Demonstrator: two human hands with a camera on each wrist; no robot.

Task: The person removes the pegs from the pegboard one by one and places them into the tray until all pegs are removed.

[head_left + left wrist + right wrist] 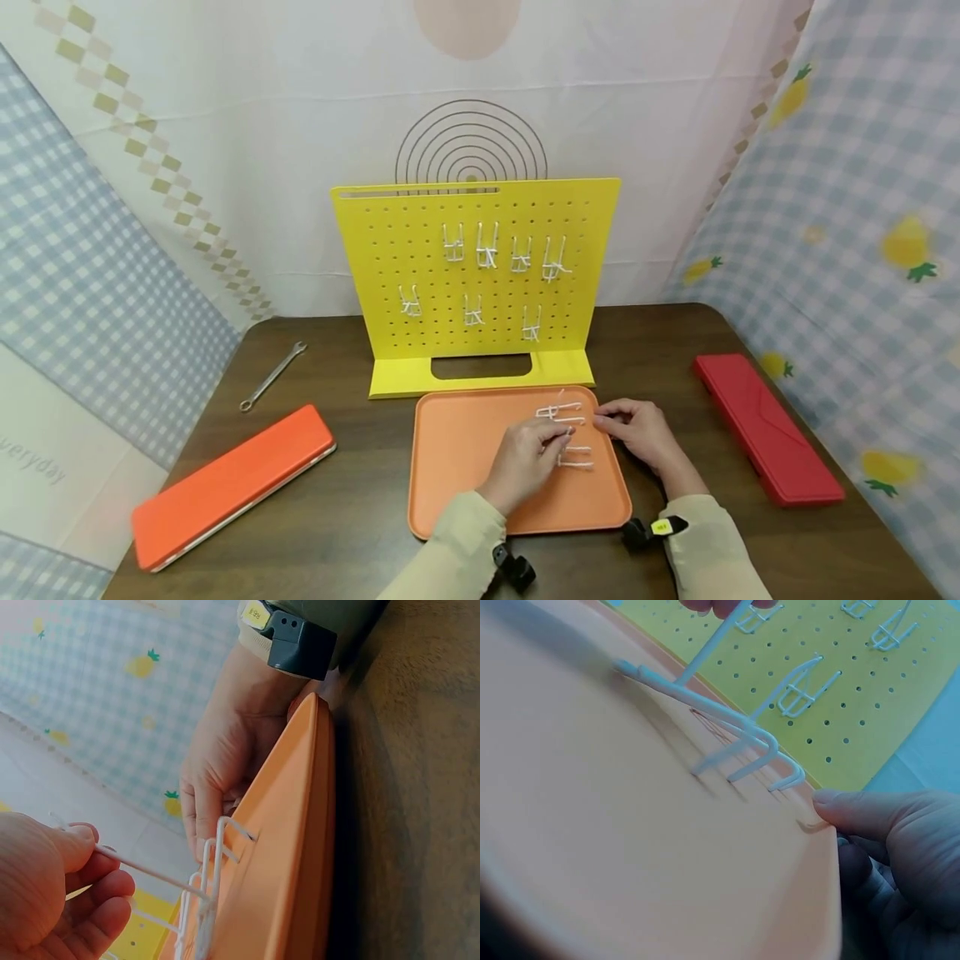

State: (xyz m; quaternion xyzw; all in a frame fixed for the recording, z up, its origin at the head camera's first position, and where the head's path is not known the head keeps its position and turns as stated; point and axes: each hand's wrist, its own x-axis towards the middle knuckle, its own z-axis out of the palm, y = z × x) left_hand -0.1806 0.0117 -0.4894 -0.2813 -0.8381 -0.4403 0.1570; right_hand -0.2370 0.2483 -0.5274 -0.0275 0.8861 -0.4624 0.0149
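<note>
Over the orange tray [450,467], my left hand [525,462] pinches a thin prong of a white wire hook [161,871] between thumb and fingers. The hook's bent ends point down at the tray floor. Just behind it in the tray lies another white hook [555,412]. My right hand [637,429] holds the tray's right rim, thumb [855,810] on top and the other fingers bent below the edge. A yellow pegboard [435,333] stands behind the tray, with several white wire hooks hung on it in two uneven rows.
An orange case [236,483] lies on the dark wooden table [360,500] at the left, with a wrench [272,377] behind it. At the right lies a red case [768,429]. Patterned cloth hangs around the table's back and sides.
</note>
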